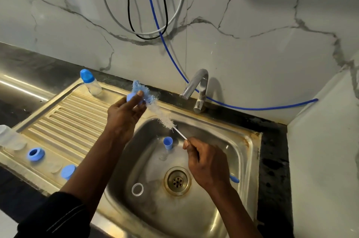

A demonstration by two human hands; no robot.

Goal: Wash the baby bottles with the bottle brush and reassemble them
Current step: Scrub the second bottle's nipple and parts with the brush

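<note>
Two hands are busy here, held apart, each gripping something. The bottle brush (162, 116) hangs in the air over the back left of the sink basin (245, 152), and its long axis runs on a slant. Its blue grip end (234, 179) sits low on the right behind the wrist, while the bristle tip is high on the left, pointing towards the wall. The right hand (206, 162) pinches the thin wire stem just below the bristles. The left hand (124, 113) curls round a small blue bottle part (129, 98), with blue fluff poking out above the fingers. I cannot tell whether the bristles pass through that part or behind it.

The tap (196, 90) stands just right of the brush, not touching it. There is open basin below, where a blue cap (168, 143) sits and a white ring (137, 189) lies near the drain (177, 181). Left of the basin is the ribbed drainboard (77, 121). A capped bottle (91, 84) stands upright at its back edge and a blue collar (35, 154) lies near the front. Dark surface (274, 160) borders the sink's right rim.
</note>
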